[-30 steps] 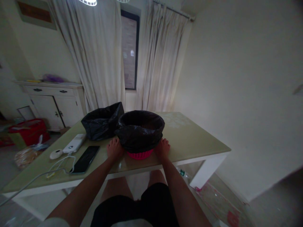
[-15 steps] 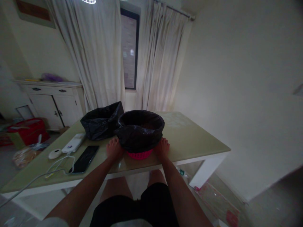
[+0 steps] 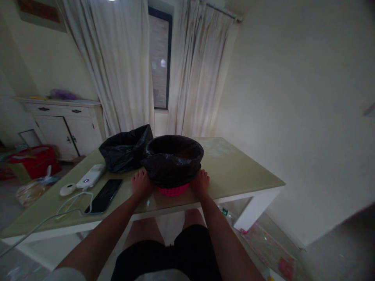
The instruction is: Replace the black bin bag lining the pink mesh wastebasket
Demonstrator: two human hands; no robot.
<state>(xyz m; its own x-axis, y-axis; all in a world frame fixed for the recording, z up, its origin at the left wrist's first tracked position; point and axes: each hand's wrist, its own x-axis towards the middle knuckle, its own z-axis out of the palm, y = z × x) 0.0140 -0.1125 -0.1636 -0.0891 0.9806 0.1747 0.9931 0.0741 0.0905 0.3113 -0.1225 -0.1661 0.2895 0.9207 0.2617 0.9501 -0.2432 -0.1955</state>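
A pink plastic basket (image 3: pixel 173 190) stands upright near the table's front edge, lined with a black garbage bag (image 3: pixel 172 169) folded down over its rim. Only the basket's slotted lower part shows; the inside is too dark to make out. My left hand (image 3: pixel 141 182) lies on the tabletop against the basket's left side, fingers apart and pointing forward. On the other side my right hand (image 3: pixel 200 182) rests in the same way, fingers apart, close against the basket's base. Neither hand grips anything I can see. A second black garbage bag (image 3: pixel 124 154), standing with its mouth open, touches the first on the left.
On the table's (image 3: pixel 240 171) left part lie a dark phone (image 3: pixel 104 196), a white power bank (image 3: pixel 91 176), a round white object (image 3: pixel 67 189) and a cable (image 3: pixel 43 230) running off the edge. Beyond stand a white cabinet (image 3: pixel 55 128) and curtains (image 3: pixel 123 70). A wall (image 3: pixel 293 97) rises at right.
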